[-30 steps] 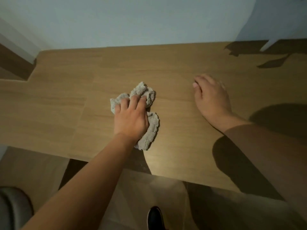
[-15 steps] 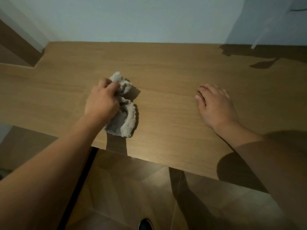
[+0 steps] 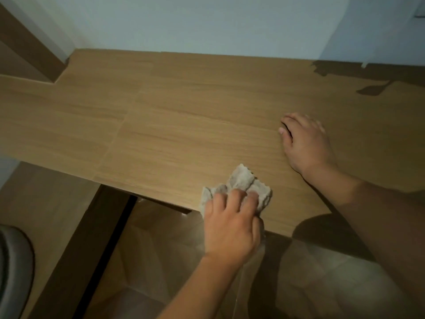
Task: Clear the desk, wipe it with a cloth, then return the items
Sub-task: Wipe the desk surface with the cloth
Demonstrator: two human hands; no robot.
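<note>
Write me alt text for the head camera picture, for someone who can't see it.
A person's left hand presses a crumpled grey cloth onto the near edge of a bare wooden desk. Their right hand rests flat on the desk further right, and a pale wall runs behind.

One head-worn camera here, looking steeply down and forward over the light oak-grain wooden table (image 3: 184, 125), close above its near edge, pale wall (image 3: 207, 24) beyond.
</note>
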